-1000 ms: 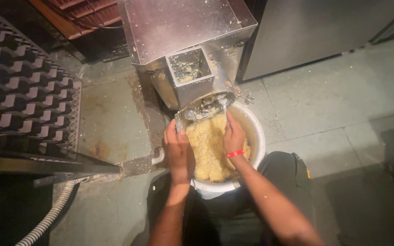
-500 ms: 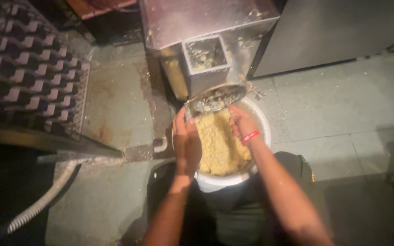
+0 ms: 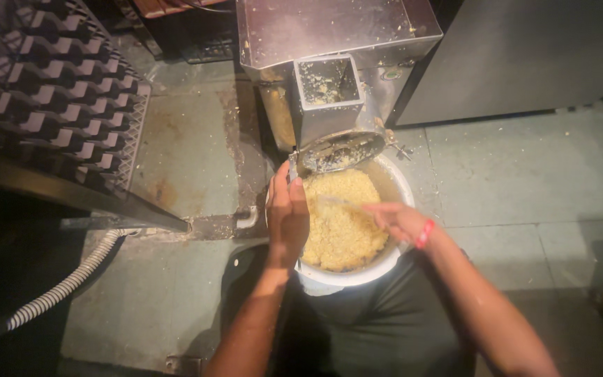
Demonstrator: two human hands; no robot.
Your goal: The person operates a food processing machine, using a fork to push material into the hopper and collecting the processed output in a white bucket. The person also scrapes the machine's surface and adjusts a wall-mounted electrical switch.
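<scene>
In the white bowl (image 3: 357, 278), pale yellow crumbly mash (image 3: 340, 223)

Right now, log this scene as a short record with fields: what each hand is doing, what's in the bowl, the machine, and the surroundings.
left hand: resting on the bowl's left rim, fingers pointing up toward the chute
right hand: over the mash, fingers blurred, red band at the wrist
bowl: white, round, on the floor under the outlet
contents: yellow crumbly mash filling most of the bowl
machine: steel grinder, square hopper, flecked with mash
crate: dark plastic, at left
hose: ribbed, lower left
</scene>
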